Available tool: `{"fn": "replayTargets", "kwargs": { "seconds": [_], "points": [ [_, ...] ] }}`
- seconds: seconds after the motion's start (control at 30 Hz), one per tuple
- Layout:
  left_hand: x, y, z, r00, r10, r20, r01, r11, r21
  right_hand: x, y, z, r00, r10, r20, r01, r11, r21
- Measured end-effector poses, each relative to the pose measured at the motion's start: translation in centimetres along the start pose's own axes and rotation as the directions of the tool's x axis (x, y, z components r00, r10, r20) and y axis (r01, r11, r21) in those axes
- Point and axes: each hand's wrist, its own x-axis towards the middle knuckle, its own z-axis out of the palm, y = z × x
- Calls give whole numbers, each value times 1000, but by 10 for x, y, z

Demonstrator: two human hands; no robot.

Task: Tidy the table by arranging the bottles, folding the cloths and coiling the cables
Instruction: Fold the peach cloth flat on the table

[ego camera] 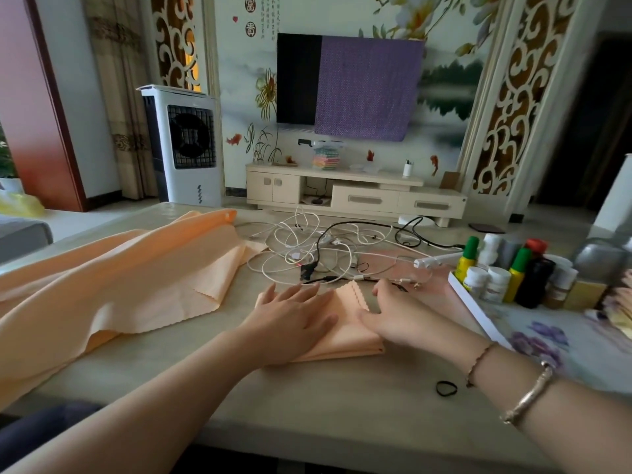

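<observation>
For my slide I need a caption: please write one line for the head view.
Both hands, left and right, press flat a folded peach cloth beside tangled cables.

A small peach cloth (342,333), folded into a flat pad with one zigzag-edged corner turned up, lies under both hands: the left hand (294,314) presses flat on its left part, the right hand (396,316) rests on its right edge. A larger peach cloth (136,275) lies rumpled and unfolded to the left of the left hand. Beyond the fingertips, white and black cables (318,251) sprawl in a loose tangle. To the right of the right hand, bottles (506,271) stand upright, crowded together: white, yellow with green caps, and a dark one.
</observation>
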Motion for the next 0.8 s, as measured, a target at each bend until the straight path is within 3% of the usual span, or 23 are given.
{"fn": "replayTargets", "kwargs": {
  "seconds": [0.13, 0.2, 0.23, 0.3, 0.37, 0.43, 0.53, 0.63, 0.73, 0.8],
  "points": [
    [2, 1, 1, 1000, -5, 22, 4, 1000, 26, 6, -4, 0, 995, 20, 95, -36, 984, 174],
    [0, 4, -5, 1000, 14, -10, -15, 998, -54, 7, -6, -3, 995, 12, 100, -45, 939, 341],
    [-2, 8, -9, 998, 29, -58, -37, 989, -140, 5, -9, -7, 994, 14, 106, -67, 853, 518],
    [-5, 21, -20, 980, 52, -194, -121, 924, -363, 3, -13, -21, 992, 2, 130, -112, 517, 848],
    [-7, 36, -29, 961, 42, -272, -186, 827, -530, 1, -16, -36, 994, -25, 107, -99, 214, 972],
    [-3, 55, -40, 940, 34, -339, -220, 821, -527, -3, -15, -57, 998, -41, 37, -34, 65, 997],
    [11, 85, -56, 877, -10, -480, -259, 833, -489, -13, -2, -87, 995, -2, -100, 100, -27, 995],
    [26, 118, -69, 830, -67, -553, -314, 764, -564, -23, 33, -108, 969, 55, -240, 238, 41, 970],
    [46, 151, -78, 831, -125, -542, -334, 666, -667, -32, 84, -116, 930, 146, -338, 288, 286, 914],
    [60, 180, -83, 862, -142, -486, -335, 559, -758, -41, 126, -119, 900, 226, -372, 243, 448, 860]
  ]
}}
